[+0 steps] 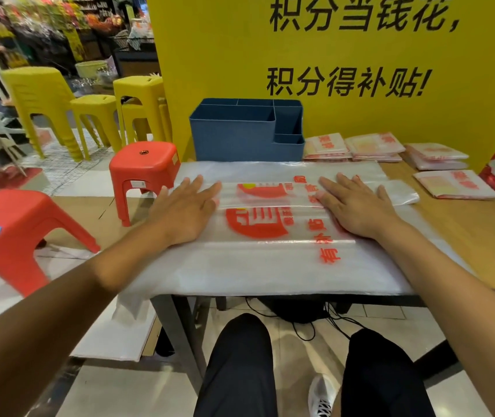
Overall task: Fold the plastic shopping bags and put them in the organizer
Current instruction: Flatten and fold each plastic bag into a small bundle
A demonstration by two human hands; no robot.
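We see both hands laid flat, fingers straight and spread, on a clear plastic bag (270,218) with red print that lies across the bench (466,218). The left hand (184,210) presses the bag's left part, just inside the bench's left edge; the right hand (357,206) presses the right part, and the red logo shows in the gap between them. Neither hand grips anything. The bag lies on a stack of flat plastic sheets (240,272) that reaches the bench's near edge and droops over its near-left corner. A folded strip of the bag runs past the right hand toward the bare wood.

Behind the bag, the blue organizer (240,136) stands against the yellow wall (360,121), near the bench's far-left corner, its compartments open at the top. To its right we see folded bags (372,147) in low piles along the wall, and one more pile (454,185) nearer, on the right. Bare wood lies between that pile and the right hand.

Left of the bench stands a red stool (147,170), just beside its edge; another red stool (14,236) sits nearer us, and yellow stools (89,115) farther off.
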